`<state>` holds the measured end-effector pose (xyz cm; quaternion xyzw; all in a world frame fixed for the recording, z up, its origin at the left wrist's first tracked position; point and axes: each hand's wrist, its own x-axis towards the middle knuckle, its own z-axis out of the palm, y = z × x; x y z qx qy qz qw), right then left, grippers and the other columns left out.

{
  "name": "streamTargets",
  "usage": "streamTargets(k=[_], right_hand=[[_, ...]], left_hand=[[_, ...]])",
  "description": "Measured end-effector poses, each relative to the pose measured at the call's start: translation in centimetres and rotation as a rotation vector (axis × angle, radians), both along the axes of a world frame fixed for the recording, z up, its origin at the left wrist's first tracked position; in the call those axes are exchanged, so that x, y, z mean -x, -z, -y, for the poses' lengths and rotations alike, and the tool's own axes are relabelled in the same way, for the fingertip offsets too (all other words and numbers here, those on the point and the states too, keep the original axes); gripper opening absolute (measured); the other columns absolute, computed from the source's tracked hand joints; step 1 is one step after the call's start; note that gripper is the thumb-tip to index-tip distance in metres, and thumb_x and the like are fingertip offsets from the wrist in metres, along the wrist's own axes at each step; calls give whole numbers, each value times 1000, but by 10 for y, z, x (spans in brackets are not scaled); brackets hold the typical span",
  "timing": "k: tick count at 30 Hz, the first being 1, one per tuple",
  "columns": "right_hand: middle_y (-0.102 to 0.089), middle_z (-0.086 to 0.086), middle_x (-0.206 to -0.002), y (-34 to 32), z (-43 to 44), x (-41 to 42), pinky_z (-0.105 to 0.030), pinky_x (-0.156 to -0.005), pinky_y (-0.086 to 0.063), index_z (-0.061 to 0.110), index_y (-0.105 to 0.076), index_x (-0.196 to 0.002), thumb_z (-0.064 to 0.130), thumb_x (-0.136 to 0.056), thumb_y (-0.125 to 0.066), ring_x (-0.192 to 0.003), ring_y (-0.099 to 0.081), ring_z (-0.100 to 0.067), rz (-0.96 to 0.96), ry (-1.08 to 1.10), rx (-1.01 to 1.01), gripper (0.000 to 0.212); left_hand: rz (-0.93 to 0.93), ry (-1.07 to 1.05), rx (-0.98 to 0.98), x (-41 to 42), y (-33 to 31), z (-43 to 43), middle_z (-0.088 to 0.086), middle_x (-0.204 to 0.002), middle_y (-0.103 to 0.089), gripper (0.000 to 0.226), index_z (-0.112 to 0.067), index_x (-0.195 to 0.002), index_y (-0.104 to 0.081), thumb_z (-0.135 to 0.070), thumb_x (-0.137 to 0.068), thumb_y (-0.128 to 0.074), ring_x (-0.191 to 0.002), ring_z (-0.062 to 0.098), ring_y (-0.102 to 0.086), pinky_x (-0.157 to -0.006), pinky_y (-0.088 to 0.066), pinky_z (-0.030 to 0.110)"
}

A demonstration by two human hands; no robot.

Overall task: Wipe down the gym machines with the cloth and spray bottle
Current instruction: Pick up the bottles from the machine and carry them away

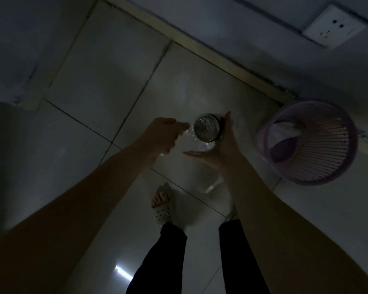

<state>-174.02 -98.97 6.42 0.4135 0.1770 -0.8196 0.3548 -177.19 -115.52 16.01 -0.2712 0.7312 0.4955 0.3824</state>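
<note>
A clear bottle (206,128) is held over the tiled floor and seen from above, showing its round dark-rimmed top. My right hand (221,149) grips it from the right, thumb up along the rim and fingers wrapped underneath. My left hand (164,134) is at the bottle's left side with curled fingers, fingertips against the clear plastic. The room is dim, so the grip is hard to make out. No cloth is in either hand.
A purple slatted waste basket (319,166) with something white inside stands on the floor to the right, against the wall. A wall socket (336,26) is at the top right. My foot in a white sandal (160,206) is below the hands.
</note>
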Motion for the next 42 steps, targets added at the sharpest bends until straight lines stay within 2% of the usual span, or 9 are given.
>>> streamTargets(k=[4,11,16,22,25,28,35,38,42], right_hand=[[-42,-14,-151,4,-16,0,-74,-88,-46,33,-49,-143,87,-47,-71,-122,-50,-54,45,-84,-220,112],[-40,-24,-134,4,-72,-1,-64,-90,-52,43,-23,-152,80,-74,-60,-104,-65,-52,10,-220,-255,94],[-49,-18,-142,18,-102,-8,-47,-102,-44,9,-43,-143,50,-95,-57,-127,-50,-38,-399,-1470,-1163,65],[-51,-7,-134,3,-129,-14,-41,-103,-35,18,-48,-132,41,-88,-64,-127,-45,-29,-790,-2249,-1470,52],[-70,-7,-93,0,-132,-12,-40,-94,-45,18,-71,-91,23,-79,-72,-97,-64,-28,-1003,-2222,-1619,13],[-56,-6,-51,-5,-141,-1,-34,-59,-53,13,-61,-56,18,-60,-68,-47,-58,-24,-1191,-1902,-1681,10],[-59,-20,-96,-91,-139,115,-35,-69,-39,4,-62,-96,14,-90,-55,-88,-60,-36,-1026,-1059,-2150,14],[-60,-14,-83,-97,-144,127,-31,-68,-39,7,-63,-83,22,-89,-60,-83,-62,-33,-1041,-1243,-1806,17],[-69,-19,-99,-83,-171,121,-36,-75,-46,5,-71,-100,32,-94,-60,-95,-66,-36,-815,-1292,-1793,30]], left_hand=[[-76,-29,-90,13,-1,-9,2,-60,-34,35,-15,-66,-50,-24,-97,-66,-44,12,-31,-43,-24,14],[-344,87,-43,45,1,-36,9,-66,-36,25,-6,-82,-56,-23,-97,-66,-58,18,-38,-52,-35,28],[-329,67,30,67,13,-54,2,-61,-47,27,-18,-71,-58,-24,-97,-67,-51,13,-43,-61,-40,31],[-411,-116,94,102,12,-54,2,-64,-49,14,-9,-91,-63,-21,-98,-64,-51,11,-47,-55,-45,25],[-413,-252,63,112,13,-51,2,-68,-50,13,-10,-89,-60,-19,-98,-64,-54,11,-50,-53,-50,21],[-395,-339,62,118,14,-47,0,-72,-54,13,-11,-88,-60,-17,-99,-62,-56,10,-52,-54,-51,21],[-342,-289,97,119,25,-61,11,-71,-54,29,-11,-69,-52,-11,-97,-62,-58,18,-54,-67,-43,33],[-309,-236,156,122,32,-72,16,-81,-56,20,-8,-75,-58,-9,-93,-64,-70,22,-55,-67,-41,33],[-258,-12,234,118,52,-86,14,-73,-56,10,-4,-83,-64,-12,-89,-68,-67,23,-54,-64,-40,31]])
